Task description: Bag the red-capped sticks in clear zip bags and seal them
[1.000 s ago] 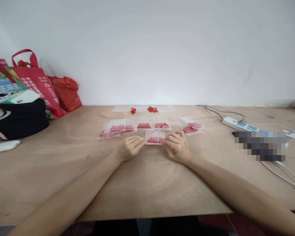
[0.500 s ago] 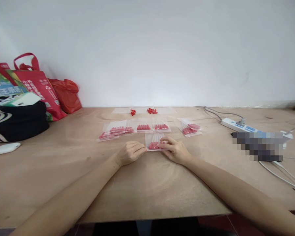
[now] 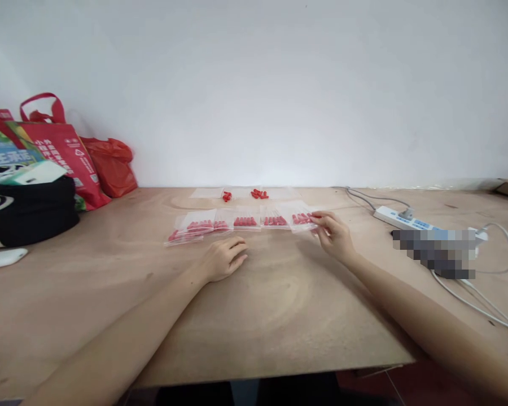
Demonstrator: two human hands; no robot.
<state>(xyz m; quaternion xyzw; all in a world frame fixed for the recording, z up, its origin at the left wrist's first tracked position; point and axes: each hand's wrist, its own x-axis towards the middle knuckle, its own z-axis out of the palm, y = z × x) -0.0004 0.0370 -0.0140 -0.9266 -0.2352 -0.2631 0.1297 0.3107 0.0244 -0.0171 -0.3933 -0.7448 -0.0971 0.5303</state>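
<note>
Between the thumb and fingers of my right hand (image 3: 333, 234) is the edge of a clear zip bag (image 3: 301, 217) holding several small red pieces in a row. That bag hangs at the right end of a row of similar bags and covers what lies behind it. My left hand (image 3: 225, 258) rests on the table with its fingers a little apart, holding nothing. Just beyond it lie a filled bag (image 3: 245, 221), another filled bag (image 3: 275, 221) and an overlapping pile of filled bags (image 3: 200, 224) to the left.
Loose red pieces (image 3: 259, 194) lie on flat clear bags by the wall. A power strip (image 3: 406, 219) with cables and a blurred dark object (image 3: 434, 252) are at right. At left stand a black bag (image 3: 34, 211), a red shopping bag (image 3: 68, 155) and a white device (image 3: 4, 259).
My right hand has carried the bag from the table's middle to the right, over where the right-hand bags lay. My left hand has let go of it and loosened its fingers.
</note>
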